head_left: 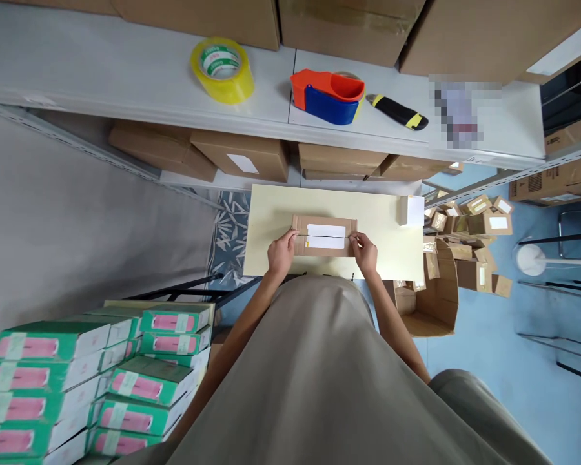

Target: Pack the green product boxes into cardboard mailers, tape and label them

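Note:
A small brown cardboard box (325, 252) lies on the pale yellow tabletop (271, 203) before me. Its top shows a dark seam running lengthwise, with a white label (326, 230) on either side of it. My left hand (281, 253) is closed at the box's left end, thumb and fingers pinching the cardboard near the seam. At the opposite end, my right hand (365, 254) pinches the edge in the same way. On the table's right side stands a small white box (411, 211), apart from both hands.
Above the table, a grey shelf (126, 64) carries a yellow tape roll (242, 81), a red-and-blue tape dispenser (326, 100) and a utility knife (397, 112). Green-and-pink boxes (26, 349) are stacked lower left. An open carton (445, 290) and several parcels (489, 223) lie right.

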Tool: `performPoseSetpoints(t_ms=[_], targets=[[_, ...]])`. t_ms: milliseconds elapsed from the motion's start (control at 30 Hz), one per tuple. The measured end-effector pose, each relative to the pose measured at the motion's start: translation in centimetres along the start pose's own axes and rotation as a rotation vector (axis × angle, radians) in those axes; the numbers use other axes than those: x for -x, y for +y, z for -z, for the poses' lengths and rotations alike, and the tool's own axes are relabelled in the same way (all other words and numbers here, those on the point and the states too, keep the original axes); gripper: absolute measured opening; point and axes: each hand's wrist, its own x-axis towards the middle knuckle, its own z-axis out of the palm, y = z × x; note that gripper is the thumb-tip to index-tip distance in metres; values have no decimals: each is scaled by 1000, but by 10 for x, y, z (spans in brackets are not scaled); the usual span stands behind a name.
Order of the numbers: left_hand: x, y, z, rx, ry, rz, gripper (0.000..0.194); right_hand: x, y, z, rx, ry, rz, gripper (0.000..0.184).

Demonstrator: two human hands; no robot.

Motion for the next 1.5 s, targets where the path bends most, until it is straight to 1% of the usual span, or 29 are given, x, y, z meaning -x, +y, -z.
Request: performPoseSetpoints(t_ms=[133, 333, 500, 733, 1100, 1500], targets=[[0, 0, 0, -5, 1, 10, 34, 1, -4, 1, -14, -6, 9, 47], [-1, 0, 0, -20, -4, 26, 34, 1, -2, 0, 26, 3, 2, 45], [0, 0, 0, 19, 6, 15, 33, 1, -1, -2, 40, 8, -4, 45], [1, -1, 0, 68, 9, 47, 31, 0, 1, -2, 31, -3, 2, 46], [0, -8, -5, 133, 28, 39, 28, -1, -2, -1, 36, 1, -4, 47], [4, -6, -8, 97, 60, 61, 30, -2, 2, -2, 13, 5, 21, 48]])
